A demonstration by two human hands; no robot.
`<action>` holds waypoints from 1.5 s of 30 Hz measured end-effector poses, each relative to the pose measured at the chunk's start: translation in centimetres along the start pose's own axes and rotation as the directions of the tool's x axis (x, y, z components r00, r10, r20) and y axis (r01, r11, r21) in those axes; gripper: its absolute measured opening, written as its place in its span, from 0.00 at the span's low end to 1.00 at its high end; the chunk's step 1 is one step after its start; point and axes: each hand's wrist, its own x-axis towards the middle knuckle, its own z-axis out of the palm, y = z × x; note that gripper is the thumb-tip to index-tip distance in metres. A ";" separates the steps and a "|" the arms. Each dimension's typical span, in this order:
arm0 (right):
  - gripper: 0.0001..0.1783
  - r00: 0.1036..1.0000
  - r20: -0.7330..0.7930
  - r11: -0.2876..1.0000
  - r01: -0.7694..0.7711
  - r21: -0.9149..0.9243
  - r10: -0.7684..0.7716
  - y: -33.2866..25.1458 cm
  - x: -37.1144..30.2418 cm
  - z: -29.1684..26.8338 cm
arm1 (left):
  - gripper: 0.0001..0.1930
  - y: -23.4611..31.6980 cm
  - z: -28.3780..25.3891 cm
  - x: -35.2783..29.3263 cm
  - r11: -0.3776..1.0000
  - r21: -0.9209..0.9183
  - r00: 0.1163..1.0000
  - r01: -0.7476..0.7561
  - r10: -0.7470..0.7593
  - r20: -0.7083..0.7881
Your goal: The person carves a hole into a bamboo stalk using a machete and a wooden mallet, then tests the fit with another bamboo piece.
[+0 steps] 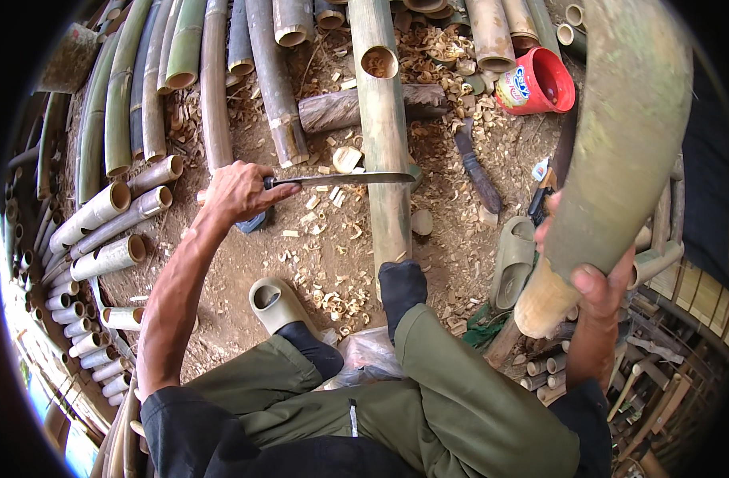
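Observation:
My left hand point(241, 191) is closed around the dark handle of a long knife point(348, 179), whose blade lies crosswise over a pale bamboo pole point(386, 139). The pole runs away from me along the middle and has a round hole cut in its upper side. My right hand point(591, 275) grips a thick, club-shaped piece of wood point(627, 127), greenish brown with a pale tapered lower end, raised close to the camera at the right. My right foot, in a dark sock point(402, 291), presses against the pole's near end.
A short log point(329, 110) lies under the pole. Several bamboo poles point(185, 48) stretch along the back, with cut lengths point(109, 256) at the left. A red bucket point(554, 84), a sheathed blade point(478, 171) and an olive clog point(512, 263) are at the right. Shavings cover the ground.

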 end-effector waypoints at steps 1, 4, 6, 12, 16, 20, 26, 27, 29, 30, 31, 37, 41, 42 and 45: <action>0.47 0.998 -0.050 0.999 0.025 -0.029 -0.026 0.3 0.2 1.4 | 0.39 0.0 0.2 0.0 1.000 -0.003 1.000 0.003 -0.003 -0.007; 0.45 0.979 -0.056 0.952 0.178 -0.250 -0.198 3.8 1.3 3.9 | 0.38 -0.3 1.2 0.3 1.000 -0.008 1.000 0.002 -0.002 -0.028; 0.55 0.988 0.117 0.777 0.155 -0.610 -0.105 6.6 1.8 5.1 | 0.37 -0.6 1.8 0.8 1.000 -0.012 0.999 -0.007 0.007 -0.039; 0.45 0.960 0.080 0.754 0.261 -0.602 -0.268 2.3 8.0 3.4 | 0.38 -1.1 1.6 1.2 0.995 0.094 0.995 0.035 -0.043 0.086; 0.24 0.790 -0.388 0.874 0.473 -0.107 -0.475 -2.5 9.3 3.8 | 0.34 -0.7 1.2 1.2 0.997 0.067 0.996 0.031 -0.036 0.087; 0.47 0.971 0.160 0.723 0.239 -0.648 -0.178 9.4 2.6 4.8 | 0.36 0.3 1.4 2.0 0.999 0.034 0.994 -0.017 0.013 0.106; 0.41 0.971 0.035 0.876 0.227 -0.426 -0.235 2.9 8.4 1.8 | 0.38 -1.8 1.5 3.1 0.993 0.112 0.982 0.029 -0.049 0.183; 0.29 0.897 -0.010 0.794 0.386 -0.470 -0.442 0.5 9.6 0.6 | 0.38 -2.3 1.8 3.5 0.994 0.107 0.983 0.028 -0.047 0.177; 0.20 0.821 -0.288 0.869 0.449 -0.206 -0.492 -1.9 11.0 -0.5 | 0.37 -1.3 1.9 3.1 0.996 0.086 0.978 0.012 -0.029 0.204; 0.19 0.758 -0.389 0.852 0.480 -0.212 -0.524 -0.8 10.5 0.7 | 0.37 -1.5 2.0 3.2 0.997 0.080 0.978 0.012 -0.028 0.206; 0.19 0.685 -0.483 0.834 0.505 -0.225 -0.545 0.4 10.0 2.0 | 0.37 -2.0 2.3 3.4 0.997 0.072 0.978 0.006 -0.021 0.209; 0.53 0.925 0.218 0.770 -0.110 -0.629 0.311 8.3 3.6 5.3 | 0.39 -1.9 2.7 3.7 0.982 0.087 0.972 -0.168 0.150 0.182; 0.43 0.995 -0.004 0.922 0.094 -0.377 -0.104 4.3 5.1 3.4 | 0.38 -2.4 1.7 4.8 0.984 0.072 0.962 -0.166 0.145 0.233; 0.34 0.981 -0.020 0.865 0.162 -0.474 -0.194 3.8 5.8 2.3 | 0.37 -2.8 1.2 5.1 0.994 -0.001 0.959 -0.112 0.108 0.261; 0.30 0.971 -0.172 0.956 0.117 -0.268 -0.167 2.0 6.6 1.4 | 0.36 -0.3 -4.6 5.2 0.968 0.222 0.982 -0.118 0.079 0.173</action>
